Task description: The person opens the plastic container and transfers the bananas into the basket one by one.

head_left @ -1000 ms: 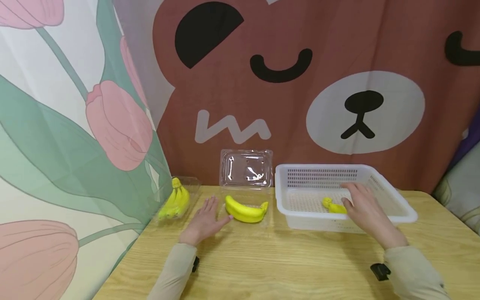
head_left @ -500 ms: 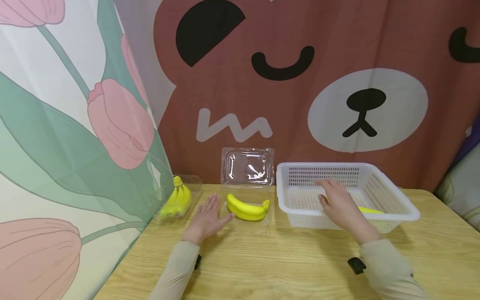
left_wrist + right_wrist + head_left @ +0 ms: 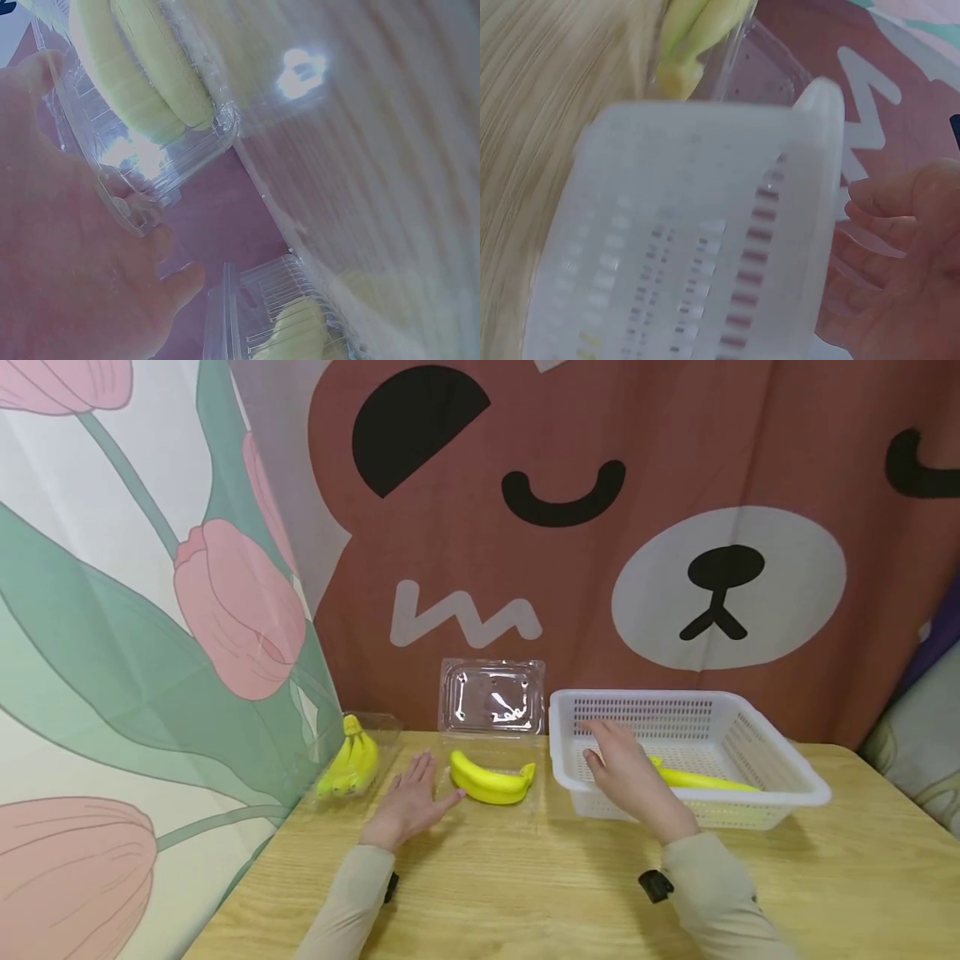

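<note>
My left hand (image 3: 405, 803) lies with fingers spread beside an opened clear plastic clamshell box (image 3: 491, 697), thumb at its near left edge. Inside it lie yellow bananas (image 3: 491, 779), curving to the right; the left wrist view shows two side by side (image 3: 146, 71). To the right, my right hand (image 3: 626, 777) hovers over the left part of a white perforated basket (image 3: 813, 789), fingers loosely bent. Nothing shows in its palm in the right wrist view. More banana (image 3: 708, 779) lies in the basket, partly hidden by my wrist and the rim.
Another clear box (image 3: 386, 722) with a banana bunch (image 3: 352, 764) stands at the left, by the flowered cloth. Everything rests on a wooden table (image 3: 525, 893). A brown cloth with a bear face (image 3: 570, 577) hangs right behind the table.
My right hand has moved leftward across the basket, from its right half to its left part, uncovering banana there. My left hand stays by the opened box.
</note>
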`<act>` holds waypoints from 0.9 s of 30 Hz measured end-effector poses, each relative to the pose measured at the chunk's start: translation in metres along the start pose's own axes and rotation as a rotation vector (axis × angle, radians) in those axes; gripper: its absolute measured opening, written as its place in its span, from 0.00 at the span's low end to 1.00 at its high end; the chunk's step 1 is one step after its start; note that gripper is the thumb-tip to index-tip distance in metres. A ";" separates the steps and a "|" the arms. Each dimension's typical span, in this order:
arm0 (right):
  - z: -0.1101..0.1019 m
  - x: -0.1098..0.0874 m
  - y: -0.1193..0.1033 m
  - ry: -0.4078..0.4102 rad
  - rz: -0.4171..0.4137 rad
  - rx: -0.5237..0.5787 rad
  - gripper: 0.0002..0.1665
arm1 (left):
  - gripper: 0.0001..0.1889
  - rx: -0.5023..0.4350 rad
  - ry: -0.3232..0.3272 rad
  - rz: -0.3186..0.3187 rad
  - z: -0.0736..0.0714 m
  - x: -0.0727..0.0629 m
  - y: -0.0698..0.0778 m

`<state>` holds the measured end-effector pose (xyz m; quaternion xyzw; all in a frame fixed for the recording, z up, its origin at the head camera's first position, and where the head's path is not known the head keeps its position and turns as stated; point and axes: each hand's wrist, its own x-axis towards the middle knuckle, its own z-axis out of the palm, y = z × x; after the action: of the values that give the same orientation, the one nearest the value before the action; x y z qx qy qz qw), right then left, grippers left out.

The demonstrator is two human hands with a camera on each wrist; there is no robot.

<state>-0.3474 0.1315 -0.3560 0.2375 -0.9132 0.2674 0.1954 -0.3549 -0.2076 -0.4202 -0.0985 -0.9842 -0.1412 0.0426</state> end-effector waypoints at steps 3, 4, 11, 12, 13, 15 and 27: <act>0.006 0.003 -0.010 -0.017 0.011 0.016 0.24 | 0.48 0.000 -0.007 -0.007 -0.001 -0.001 -0.001; 0.008 0.004 -0.013 -0.020 0.008 0.021 0.25 | 0.48 -0.001 -0.010 -0.007 0.000 -0.001 -0.001; 0.019 0.011 -0.038 -0.026 -0.051 0.072 0.25 | 0.49 -0.009 -0.021 -0.008 -0.002 -0.003 0.000; 0.021 0.012 -0.042 -0.025 -0.059 0.081 0.25 | 0.49 -0.011 -0.020 -0.005 -0.002 -0.003 0.000; 0.023 0.013 -0.046 -0.025 -0.061 0.094 0.25 | 0.49 -0.014 -0.015 0.000 -0.001 -0.002 0.001; 0.029 0.016 -0.053 -0.025 -0.072 0.115 0.25 | 0.49 -0.011 -0.013 0.003 0.000 -0.001 0.001; 0.082 0.027 -0.071 -0.077 -0.039 0.130 0.23 | 0.49 -0.023 -0.011 -0.009 -0.001 -0.001 0.002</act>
<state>-0.3498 0.0220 -0.3789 0.2777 -0.8959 0.3128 0.1497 -0.3538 -0.2066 -0.4191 -0.0953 -0.9831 -0.1523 0.0352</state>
